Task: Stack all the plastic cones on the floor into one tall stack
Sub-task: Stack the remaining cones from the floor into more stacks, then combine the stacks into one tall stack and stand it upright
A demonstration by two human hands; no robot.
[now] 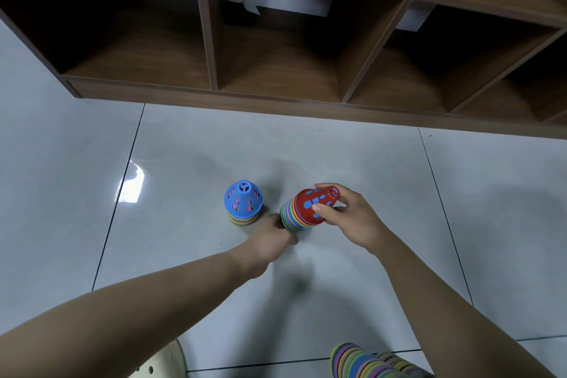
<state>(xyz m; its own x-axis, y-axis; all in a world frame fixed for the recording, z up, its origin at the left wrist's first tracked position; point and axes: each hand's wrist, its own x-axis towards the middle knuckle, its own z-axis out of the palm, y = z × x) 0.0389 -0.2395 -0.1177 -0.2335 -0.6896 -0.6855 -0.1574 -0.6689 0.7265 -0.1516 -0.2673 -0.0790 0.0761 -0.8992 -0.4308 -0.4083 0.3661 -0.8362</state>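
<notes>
Tilting red-topped stack, right hand gripping its top, left hand clasping its base: may slip apart, toppling blue-topped stack at nine o'clock.

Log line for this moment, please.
right hand grips tilted red-topped stack | left hand at its base | blue-topped stack upright on floor, apart | third stack near bottom edge
</notes>
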